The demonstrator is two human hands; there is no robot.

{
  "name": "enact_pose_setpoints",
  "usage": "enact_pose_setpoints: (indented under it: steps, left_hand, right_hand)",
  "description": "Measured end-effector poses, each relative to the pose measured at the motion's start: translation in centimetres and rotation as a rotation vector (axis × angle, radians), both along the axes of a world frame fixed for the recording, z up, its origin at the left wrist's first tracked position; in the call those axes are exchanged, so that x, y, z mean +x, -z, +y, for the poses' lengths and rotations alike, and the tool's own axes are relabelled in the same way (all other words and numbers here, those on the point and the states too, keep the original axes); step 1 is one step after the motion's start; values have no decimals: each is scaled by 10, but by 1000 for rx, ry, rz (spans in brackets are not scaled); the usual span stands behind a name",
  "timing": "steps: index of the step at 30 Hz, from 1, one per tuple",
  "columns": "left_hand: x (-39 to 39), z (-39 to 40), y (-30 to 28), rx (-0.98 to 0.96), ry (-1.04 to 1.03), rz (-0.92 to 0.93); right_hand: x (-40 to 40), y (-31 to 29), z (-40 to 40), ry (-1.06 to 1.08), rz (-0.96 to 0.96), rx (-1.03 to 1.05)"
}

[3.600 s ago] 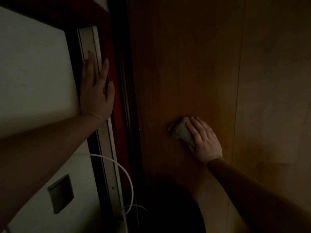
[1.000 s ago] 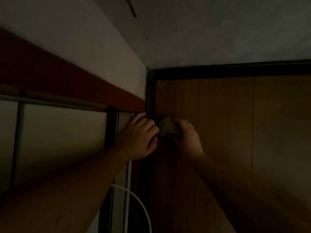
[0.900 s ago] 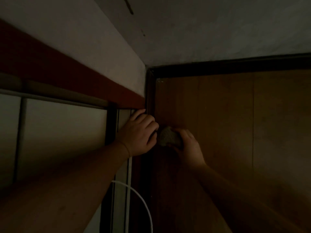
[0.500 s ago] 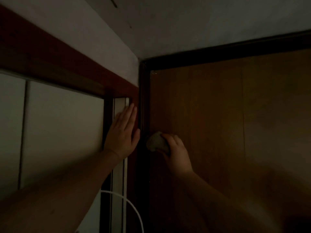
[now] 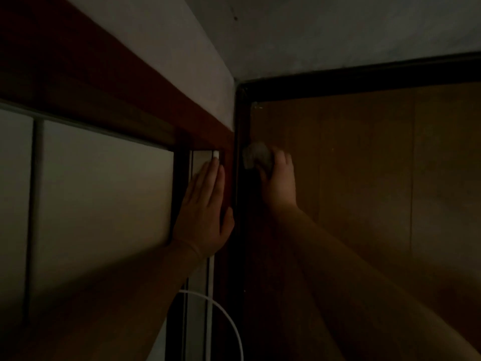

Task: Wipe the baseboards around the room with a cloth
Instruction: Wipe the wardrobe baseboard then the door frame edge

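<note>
The scene is very dim. A dark baseboard [image 5: 240,121] runs up the middle of the head view and turns right along the top edge of the brown wood floor [image 5: 364,165]. My right hand [image 5: 279,183] holds a bunched grey cloth [image 5: 256,155] against the floor right beside that baseboard. My left hand [image 5: 205,212] lies flat, fingers straight, on the red-brown frame [image 5: 226,162] and pale strip to the left of the baseboard.
A pale panelled door or window [image 5: 99,194] with dark bars fills the left. A white cable [image 5: 223,313] loops at the bottom centre. Grey wall [image 5: 338,29] rises beyond the corner. The floor spreads to the right.
My right hand has slid the cloth further along the baseboard toward the corner. My left hand stays flat on the frame, fingers straight, where a second ago they were curled.
</note>
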State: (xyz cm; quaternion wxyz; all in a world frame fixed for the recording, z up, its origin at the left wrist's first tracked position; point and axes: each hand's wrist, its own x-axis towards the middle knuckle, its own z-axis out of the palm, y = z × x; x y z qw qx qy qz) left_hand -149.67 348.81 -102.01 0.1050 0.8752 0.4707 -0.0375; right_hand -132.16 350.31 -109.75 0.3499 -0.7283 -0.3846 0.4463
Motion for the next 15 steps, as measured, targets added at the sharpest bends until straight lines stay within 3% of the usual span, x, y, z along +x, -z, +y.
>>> enact_pose_setpoints:
  steps: [9, 15]
  left_hand:
    - [-1, -2, 2, 12, -7, -69]
    - [-1, -2, 3, -1, -13, -66]
  right_hand:
    - [23, -7, 105, 139, -135, -81]
    - [32, -13, 82, 283, -136, -12]
